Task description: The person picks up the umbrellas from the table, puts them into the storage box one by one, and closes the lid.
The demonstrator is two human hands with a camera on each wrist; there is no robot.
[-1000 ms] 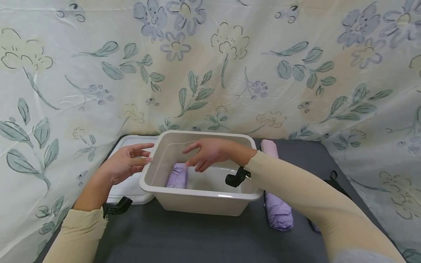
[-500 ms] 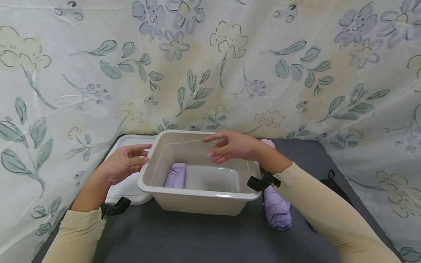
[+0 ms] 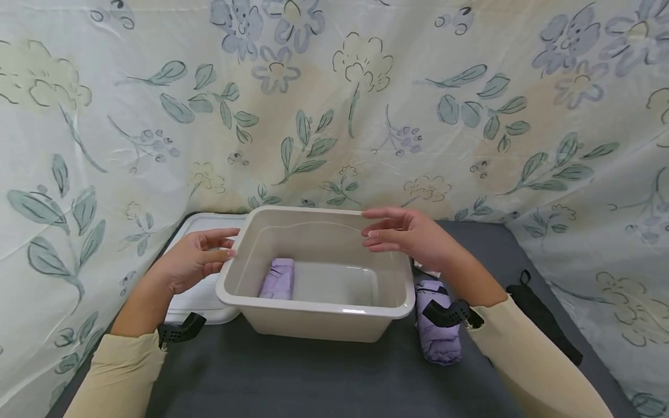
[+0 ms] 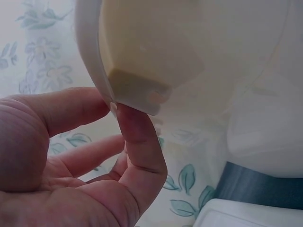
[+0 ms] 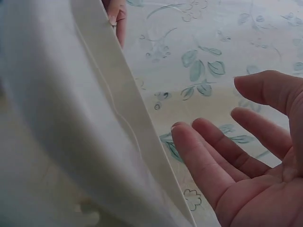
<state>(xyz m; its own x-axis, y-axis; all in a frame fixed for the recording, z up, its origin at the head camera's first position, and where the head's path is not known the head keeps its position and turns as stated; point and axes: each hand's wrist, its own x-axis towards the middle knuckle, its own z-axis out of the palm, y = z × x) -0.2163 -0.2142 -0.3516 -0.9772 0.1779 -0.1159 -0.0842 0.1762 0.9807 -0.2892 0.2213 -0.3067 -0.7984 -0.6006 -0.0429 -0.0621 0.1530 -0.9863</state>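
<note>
A beige plastic storage bin stands on the dark table. My left hand pinches its left rim between thumb and index finger, as the left wrist view shows at the rim. Inside, at the left end, lies a folded lilac cloth bundle. My right hand is over the bin's far right corner, holding nothing. In the right wrist view, the fingers are spread and gently bent beside the bin's wall.
A white lid lies left of the bin, partly behind it. To the right is a rolled lilac bundle, partly covered by my right wrist. A slim black pouch lies farther right. Behind the table hangs a floral sheet.
My right hand has moved right and slightly up, from above the bin's inside to its far right corner. It stays free of any object. My left hand keeps to the left rim.
</note>
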